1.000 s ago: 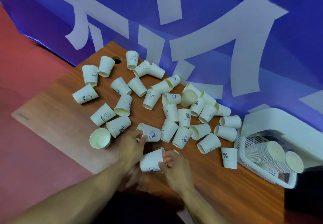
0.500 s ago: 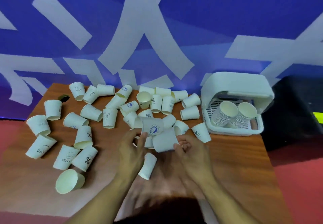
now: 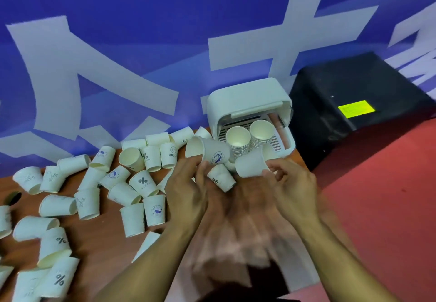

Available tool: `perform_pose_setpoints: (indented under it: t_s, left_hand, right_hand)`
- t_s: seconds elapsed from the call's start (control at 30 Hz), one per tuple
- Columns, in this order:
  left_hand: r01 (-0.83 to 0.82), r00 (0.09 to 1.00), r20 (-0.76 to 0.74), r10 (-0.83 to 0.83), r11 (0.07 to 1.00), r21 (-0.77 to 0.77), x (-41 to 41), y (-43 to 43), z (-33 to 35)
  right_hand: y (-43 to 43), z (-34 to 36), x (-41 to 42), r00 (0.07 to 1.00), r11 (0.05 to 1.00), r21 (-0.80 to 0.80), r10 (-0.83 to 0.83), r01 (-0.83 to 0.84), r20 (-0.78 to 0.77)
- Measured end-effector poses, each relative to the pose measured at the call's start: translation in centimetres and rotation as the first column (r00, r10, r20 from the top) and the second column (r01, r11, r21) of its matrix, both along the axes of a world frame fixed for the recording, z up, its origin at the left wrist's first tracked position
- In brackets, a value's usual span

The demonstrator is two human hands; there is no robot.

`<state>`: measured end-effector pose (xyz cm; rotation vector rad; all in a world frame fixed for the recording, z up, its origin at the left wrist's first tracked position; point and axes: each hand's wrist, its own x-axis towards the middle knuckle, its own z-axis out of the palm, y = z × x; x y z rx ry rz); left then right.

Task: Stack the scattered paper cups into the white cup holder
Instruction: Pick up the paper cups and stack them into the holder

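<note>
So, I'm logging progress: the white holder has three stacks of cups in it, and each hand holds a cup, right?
No. The head view shows two stacks in the holder, not three: left stack and right stack. The rest holds: left hand holds a whale cup, right hand the other cup.

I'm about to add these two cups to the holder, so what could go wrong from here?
1. The whale cup in the left hand and the plain cup in the right hand sit close to the tilted stacks in the white cup holder; a bump might topple them.
2. The whale cup's mouth faces left, so it likely needs turning before nesting.
</note>
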<state>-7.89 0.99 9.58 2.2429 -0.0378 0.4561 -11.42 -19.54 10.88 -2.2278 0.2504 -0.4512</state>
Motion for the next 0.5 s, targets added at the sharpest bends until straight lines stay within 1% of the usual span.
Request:
perform_pose_setpoints:
  t_s: [0.1, 0.27, 0.5]
  left_hand:
    - [0.044, 0.998, 0.039, -0.045, 0.999, 0.032, 1.9, -2.3, 0.1]
    - [0.051, 0.994, 0.098, -0.057, 0.997, 0.058, 4.6, -5.2, 0.2]
    - [0.115, 0.982, 0.136, -0.134, 0.984, 0.137, 7.6, -6.7, -0.7]
  right_hand:
    - [-2.7, 0.2, 2.0, 0.999, 0.997, -0.076, -0.016, 0.019, 0.051]
    - [-5.3, -0.1, 6.4, 0.989, 0.978, -0.206, -0.013, 0.043, 0.145]
    - [-6.2, -1.8, 10.4, 0.985, 0.968, -0.251, 0.034, 0.009, 0.168]
